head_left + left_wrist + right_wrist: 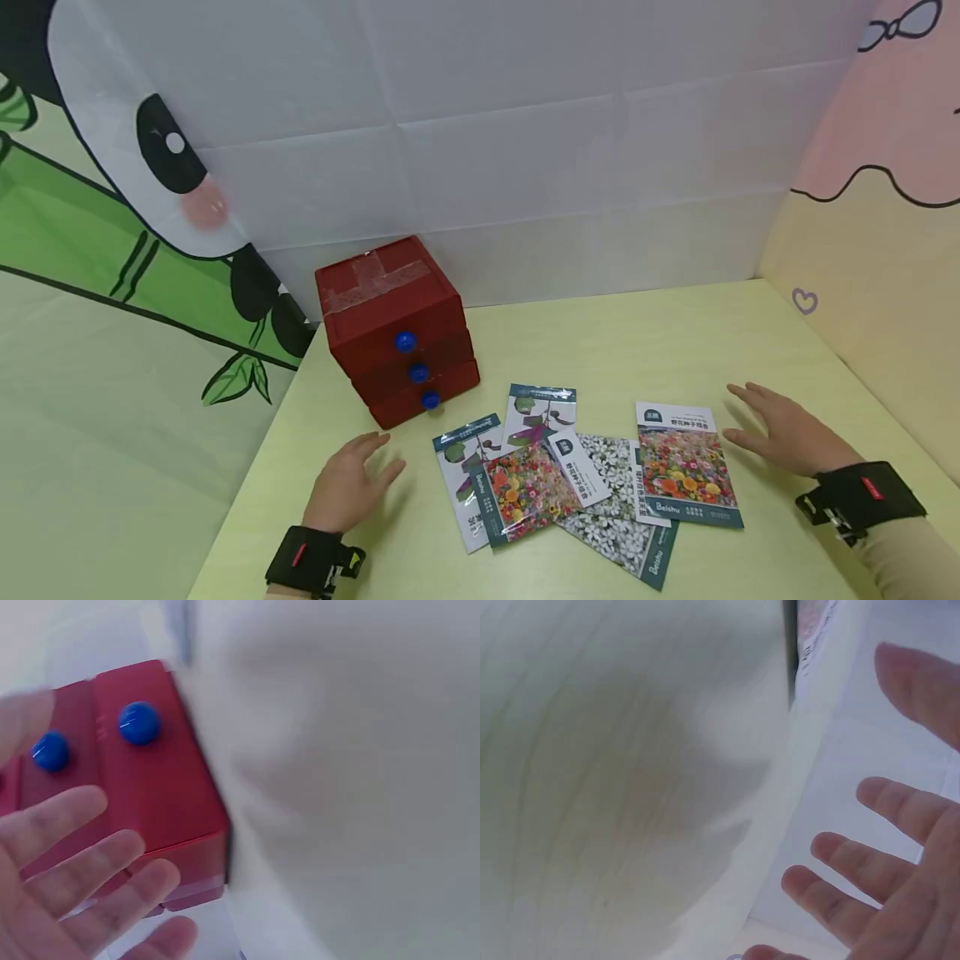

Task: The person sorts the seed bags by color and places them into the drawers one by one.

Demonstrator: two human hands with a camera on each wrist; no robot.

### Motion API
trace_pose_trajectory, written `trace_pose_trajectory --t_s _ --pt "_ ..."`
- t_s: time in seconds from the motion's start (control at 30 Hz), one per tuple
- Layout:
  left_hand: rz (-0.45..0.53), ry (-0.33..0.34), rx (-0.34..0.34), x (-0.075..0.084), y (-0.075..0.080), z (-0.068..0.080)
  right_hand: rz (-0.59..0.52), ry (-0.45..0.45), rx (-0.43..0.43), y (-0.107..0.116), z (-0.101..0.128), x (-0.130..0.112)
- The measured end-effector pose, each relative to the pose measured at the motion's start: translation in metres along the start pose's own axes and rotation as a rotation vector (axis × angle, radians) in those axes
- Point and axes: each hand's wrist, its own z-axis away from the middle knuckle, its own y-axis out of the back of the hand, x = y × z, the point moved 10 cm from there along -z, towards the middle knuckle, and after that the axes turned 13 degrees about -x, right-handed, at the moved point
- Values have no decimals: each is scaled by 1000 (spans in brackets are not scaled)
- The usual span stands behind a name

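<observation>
My left hand (pixel 343 487) is held over the table, fingers extended and holding nothing, between the red drawer box and the seed packets. In the left wrist view its spread fingers (pixel 82 874) show in front of the box (pixel 176 787) and its blue knobs (pixel 139 723). On the other side, my right hand (pixel 797 433) hovers with spread fingers just right of a wildflower seed packet (pixel 688 475), touching nothing. Another colourful flower packet (pixel 527 492) overlaps two packets with purple-and-green pictures (pixel 538 412) and white-flower packets (pixel 611 542) in the middle.
The red box (pixel 397 325), with three blue-knobbed drawers and clear tape on top, stands at the back left of the pale wooden table (pixel 600 358). A white printed cloth (pixel 525 167) hangs behind it, and a pink-and-yellow panel (pixel 877 250) borders the right side.
</observation>
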Motion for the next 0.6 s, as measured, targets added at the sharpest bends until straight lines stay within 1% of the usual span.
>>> trace_pose_trajectory --t_s 0.13,0.2,0.27,0.33,0.4,0.5,0.6 --pt "149 -53 195 -2 36 4 -27 32 30 9 0 -7" --pt "215 -56 275 -3 52 4 -36 36 34 12 0 -9" --pt "291 -38 327 -5 66 1 -41 31 31 13 0 -11" --pt "377 -6 355 -7 78 -4 -49 25 24 13 -1 -12" --pt "451 32 365 -9 88 -10 -56 20 17 12 -2 -12" --pt "545 72 362 -8 101 -19 -64 24 13 11 -4 -12" --pt "623 88 338 -7 111 -30 -65 30 10 10 -5 -13"
